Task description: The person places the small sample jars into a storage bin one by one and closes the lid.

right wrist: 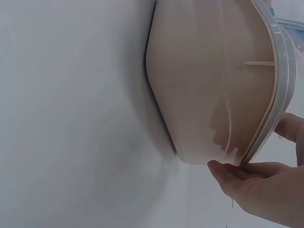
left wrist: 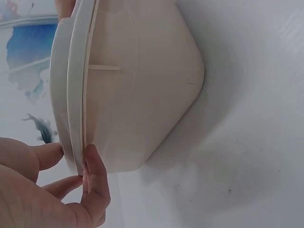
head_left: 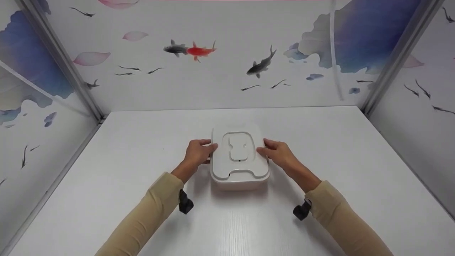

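A white plastic storage box (head_left: 240,186) stands on the table in the middle of the head view. Its lid (head_left: 239,147) is on, with a recessed outline on top and a notch at the near end. My left hand (head_left: 197,153) pinches the lid's left edge, thumb on top; in the left wrist view its fingers (left wrist: 96,183) curl under the rim. On the opposite side my right hand (head_left: 280,153) pinches the right edge likewise, thumb above and fingers (right wrist: 228,178) below the rim against the box wall. What is inside the box is hidden.
The white table (head_left: 142,220) spreads around the box. Printed panels with fish, such as the back wall (head_left: 220,85), enclose it at the back and both sides, with metal posts (head_left: 391,60) at the corners. A black wrist camera (head_left: 185,202) hangs at each sleeve.
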